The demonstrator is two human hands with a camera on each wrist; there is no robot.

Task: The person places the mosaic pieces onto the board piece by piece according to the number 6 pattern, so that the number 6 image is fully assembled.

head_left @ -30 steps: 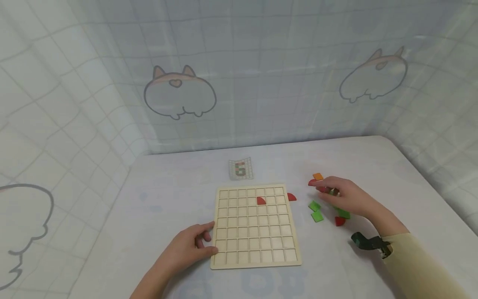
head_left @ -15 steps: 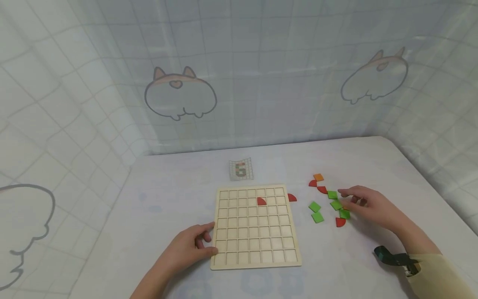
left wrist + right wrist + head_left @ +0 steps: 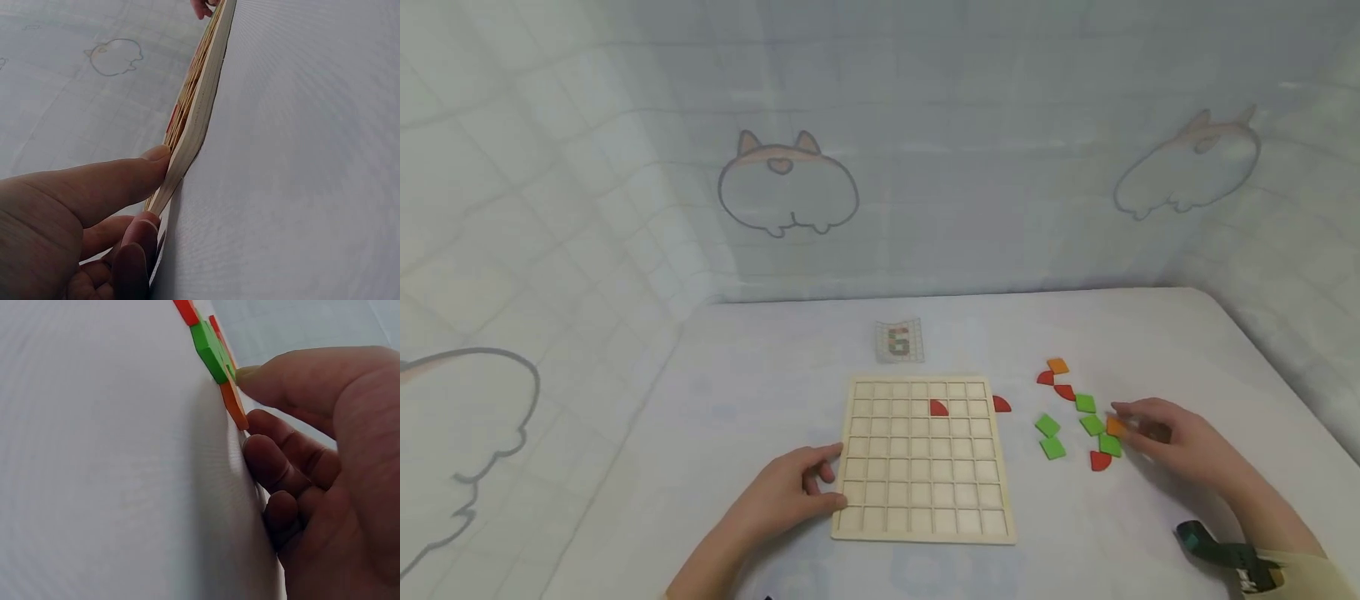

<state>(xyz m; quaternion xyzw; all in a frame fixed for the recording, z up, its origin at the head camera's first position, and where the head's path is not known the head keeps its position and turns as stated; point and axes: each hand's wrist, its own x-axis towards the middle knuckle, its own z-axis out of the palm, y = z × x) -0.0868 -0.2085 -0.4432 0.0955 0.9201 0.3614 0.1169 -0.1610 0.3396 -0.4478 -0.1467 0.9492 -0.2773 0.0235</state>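
Grips left rim of pale gridded board (image 3: pixel 922 471), near its front, with left hand (image 3: pixel 786 492); presses thumb on top, curls fingers against the side. Has board flat on white-covered counter (image 3: pixel 760 367).

Holds right hand (image 3: pixel 1183 442) low at right end of the loose pieces, thumb at the nearer orange tile (image 3: pixel 1115 427); has thumb and index tips apart. Cannot tell about any clamping of fingers on that tile. Places it on counter, just beside a green tile (image 3: pixel 1109 446), well right of board.

Finds red quarter-round (image 3: pixel 938 408) in board: second row from far side, fifth column from left. Finds second red quarter-round (image 3: pixel 1002 405) at right rim.

Notes farther orange tile (image 3: pixel 1057 366) beyond the green pieces, and pattern card (image 3: pixel 899 341) with blocky coloured figure, behind board.
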